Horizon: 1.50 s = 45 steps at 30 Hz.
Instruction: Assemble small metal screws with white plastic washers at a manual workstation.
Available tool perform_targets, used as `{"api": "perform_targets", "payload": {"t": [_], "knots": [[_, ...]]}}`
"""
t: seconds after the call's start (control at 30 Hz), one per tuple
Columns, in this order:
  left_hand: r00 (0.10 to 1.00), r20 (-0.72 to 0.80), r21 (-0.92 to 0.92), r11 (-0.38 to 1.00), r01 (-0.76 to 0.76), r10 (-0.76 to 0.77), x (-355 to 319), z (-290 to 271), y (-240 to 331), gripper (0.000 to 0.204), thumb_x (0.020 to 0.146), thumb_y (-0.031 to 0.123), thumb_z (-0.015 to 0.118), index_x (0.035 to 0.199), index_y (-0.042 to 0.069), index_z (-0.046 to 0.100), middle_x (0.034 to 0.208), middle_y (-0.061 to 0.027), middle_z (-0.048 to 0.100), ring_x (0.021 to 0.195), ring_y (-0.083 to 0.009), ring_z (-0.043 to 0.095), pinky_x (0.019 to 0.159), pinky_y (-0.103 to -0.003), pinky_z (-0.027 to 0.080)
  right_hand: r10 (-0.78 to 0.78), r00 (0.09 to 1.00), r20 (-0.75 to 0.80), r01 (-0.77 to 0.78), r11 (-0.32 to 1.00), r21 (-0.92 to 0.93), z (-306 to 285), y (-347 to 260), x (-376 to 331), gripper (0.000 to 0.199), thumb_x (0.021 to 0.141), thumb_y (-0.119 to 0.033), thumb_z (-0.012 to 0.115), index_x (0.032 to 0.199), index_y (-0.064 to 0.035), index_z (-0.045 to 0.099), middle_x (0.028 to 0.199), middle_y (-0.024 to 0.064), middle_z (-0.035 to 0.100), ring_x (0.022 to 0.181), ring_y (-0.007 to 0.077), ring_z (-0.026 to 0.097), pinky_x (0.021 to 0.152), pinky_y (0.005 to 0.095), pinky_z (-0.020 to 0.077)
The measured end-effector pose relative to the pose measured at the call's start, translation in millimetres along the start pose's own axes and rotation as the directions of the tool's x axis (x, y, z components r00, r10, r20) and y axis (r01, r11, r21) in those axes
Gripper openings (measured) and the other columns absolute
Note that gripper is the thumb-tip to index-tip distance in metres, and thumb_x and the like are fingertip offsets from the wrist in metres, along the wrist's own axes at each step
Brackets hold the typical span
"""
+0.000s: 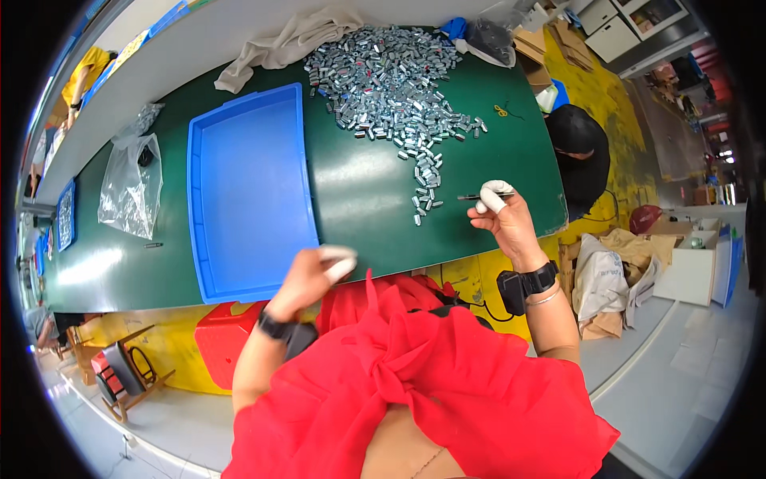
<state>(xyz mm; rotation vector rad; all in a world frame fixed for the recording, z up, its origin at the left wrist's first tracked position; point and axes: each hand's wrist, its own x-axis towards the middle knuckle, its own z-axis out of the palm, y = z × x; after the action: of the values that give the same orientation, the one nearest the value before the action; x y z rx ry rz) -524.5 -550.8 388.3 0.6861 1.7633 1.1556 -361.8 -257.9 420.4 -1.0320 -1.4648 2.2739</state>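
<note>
My right hand (504, 217) is raised over the right side of the green table (359, 223). Its covered thumb and finger pinch a thin dark pointed tool (471, 197), perhaps tweezers, whose tip points left. White finger covers sit on both hands. By the table's near edge, beside the blue tray's lower right corner, is my left hand (307, 275); motion smears its fingers, and I cannot make out anything in them. A big pile of small silvery metal pieces (383, 80) spreads across the far table, narrowing into a trail (427, 180) that ends left of the tool.
A large blue tray (251, 176) lies left of centre. Further left are a clear plastic bag (132, 191) and a small blue tray (65, 215). Beige cloth (279, 48) lies at the back. A person in a black cap (578, 152) is beyond the right edge. A red stool (227, 339) stands below.
</note>
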Motion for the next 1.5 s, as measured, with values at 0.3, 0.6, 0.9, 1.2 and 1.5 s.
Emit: {"api": "perform_targets", "payload": {"t": [0.3, 0.6, 0.9, 1.2, 1.5], "knots": [[0.944, -0.163, 0.628, 0.768, -0.125, 0.287, 141.5, 100.9, 11.9, 0.017, 0.079, 0.011, 0.058, 0.095, 0.007, 0.063, 0.097, -0.0143, 0.056, 0.086, -0.0346, 0.055, 0.074, -0.04, 0.046, 0.238, 0.957, 0.166, -0.212, 0.964, -0.159, -61.3, 7.1, 31.5, 0.014, 0.089, -0.009, 0.05, 0.101, -0.0031, 0.053, 0.084, 0.0059, 0.06, 0.068, 0.0128, 0.06, 0.061, 0.0248, 0.0525], [0.929, -0.179, 0.655, 0.744, -0.133, 0.324, 136.1, 109.2, 13.1, 0.02, 0.079, 0.007, 0.057, 0.098, 0.005, 0.06, 0.093, -0.0142, 0.054, 0.081, -0.0345, 0.055, 0.072, -0.04, 0.046, 0.318, 0.898, 0.305, -0.215, 0.92, -0.327, -98.9, 34.4, 38.4, 0.028, 0.089, -0.004, 0.045, 0.116, 0.0006, 0.05, 0.084, 0.0052, 0.057, 0.067, 0.0102, 0.056, 0.061, 0.024, 0.0508], [0.906, -0.097, 0.649, 0.716, -0.256, 0.411, 124.3, 103.6, 14.7, 0.014, 0.079, 0.005, 0.055, 0.093, 0.003, 0.059, 0.092, -0.0148, 0.055, 0.08, -0.034, 0.055, 0.071, -0.04, 0.046, 0.206, 0.958, 0.199, -0.132, 0.934, -0.332, -78.3, 41.8, 8.1, 0.027, 0.089, -0.003, 0.045, 0.114, 0.0009, 0.051, 0.083, 0.0045, 0.057, 0.065, 0.0096, 0.055, 0.06, 0.0234, 0.05], [0.953, 0.1, 0.621, 0.731, -0.285, 0.287, 113.2, 100.6, 6.1, 0.013, 0.084, 0.009, 0.053, 0.091, -0.001, 0.058, 0.093, -0.0111, 0.059, 0.082, -0.0255, 0.058, 0.071, -0.035, 0.048, 0.141, 0.985, 0.096, -0.092, 0.914, -0.394, -22.0, 51.3, -28.0, 0.024, 0.087, -0.003, 0.048, 0.11, 0.0014, 0.054, 0.083, 0.0033, 0.058, 0.07, 0.0085, 0.055, 0.063, 0.0224, 0.0476], [0.991, -0.112, -0.747, 0.651, -0.133, 0.073, 70.3, 125.8, 41.1, 0.02, 0.091, 0.019, 0.049, 0.105, 0.004, 0.052, 0.103, -0.0082, 0.06, 0.095, -0.0182, 0.057, 0.081, -0.031, 0.046, -0.294, 0.943, 0.157, 0.333, 0.793, -0.51, 16.2, 60.9, -39.8, 0.017, 0.085, -0.004, 0.053, 0.1, 0.0021, 0.057, 0.086, 0.0031, 0.06, 0.075, 0.0074, 0.053, 0.069, 0.0209, 0.0434]]}}
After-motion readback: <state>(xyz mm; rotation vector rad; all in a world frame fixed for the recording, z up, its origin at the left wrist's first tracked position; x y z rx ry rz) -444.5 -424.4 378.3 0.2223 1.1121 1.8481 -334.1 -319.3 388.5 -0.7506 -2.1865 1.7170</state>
